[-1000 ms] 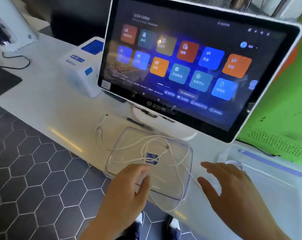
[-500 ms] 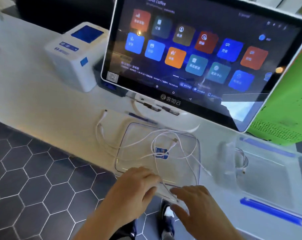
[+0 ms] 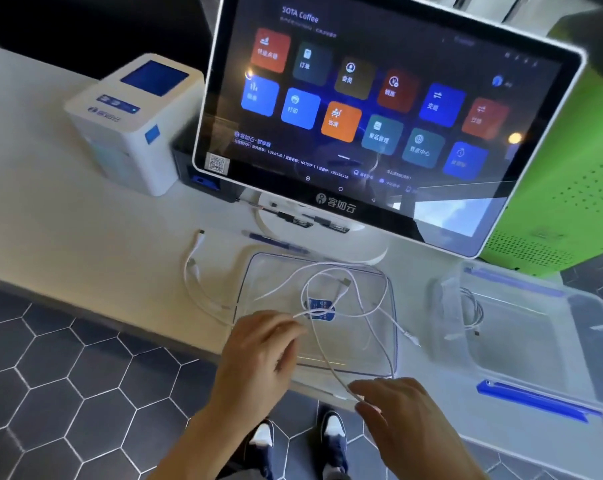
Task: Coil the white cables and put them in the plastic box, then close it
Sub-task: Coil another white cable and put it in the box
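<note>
Long white cables (image 3: 383, 289) lie tangled over a clear plastic lid (image 3: 379, 362) with a blue label, flat on the counter. Part of the tangle (image 3: 192, 271) trails off the lid to the left. My left hand (image 3: 262, 348) rests on the lid's near left part, its curled fingertips pinching a strand. My right hand (image 3: 390, 410) is at the lid's front edge and pinches the same cable lower down. The clear plastic box (image 3: 500, 275) with blue latches stands open at the right, with one coiled white cable (image 3: 473, 313) inside.
A large touchscreen terminal (image 3: 362, 116) on a white stand rises just behind the lid. A white printer (image 3: 137, 123) sits at the back left, and a pen (image 3: 275, 242) lies behind the lid. A green cabinet (image 3: 570, 202) is on the right. The counter edge (image 3: 120, 313) runs beside my hands.
My right hand moved left from beside the box to the lid's front edge and took hold of a cable. My left hand shifted forward onto the strand.
</note>
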